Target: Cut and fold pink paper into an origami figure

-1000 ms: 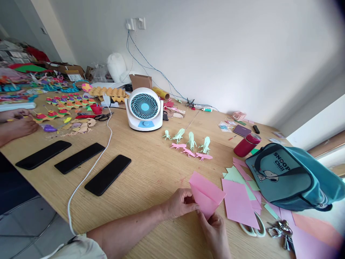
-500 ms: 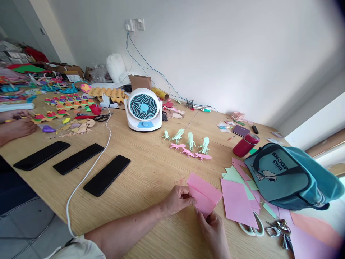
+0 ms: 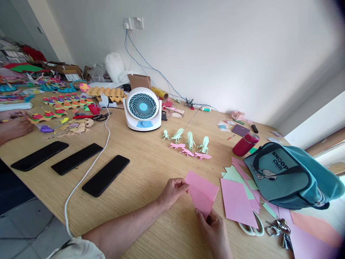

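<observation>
Now, a light-brown, wood-grained tabletop (image 3: 145, 158) spreads beneath both hands, reaching ahead to a plain, pale, smooth wall (image 3: 215, 54) that darkens towards the right. And here's the piece: a creased pink sheet of paper (image 3: 202, 192), tilted between the hands. The left hand (image 3: 170, 194) pinches its left edge, thumb against fingers; the right hand (image 3: 214, 230) clamps its lower end the same way. Ahead of the hands stand spiky, pale green folded-paper figures (image 3: 190, 139), with low, pointed pink paper figures (image 3: 187, 152) on their near side. Just right of the right hand, a flat pink rectangular sheet (image 3: 237, 201) partly covers white-handled scissors (image 3: 254, 232); a bunch of shiny metal keys (image 3: 281, 227) lies farther right, below a soft teal fabric bag (image 3: 285, 180). Left of the left hand, three glossy black slab-shaped phones (image 3: 106, 176) lie near a smooth white cord (image 3: 88, 169), and farther ahead sits a round-grilled white plastic fan (image 3: 143, 108).
</observation>
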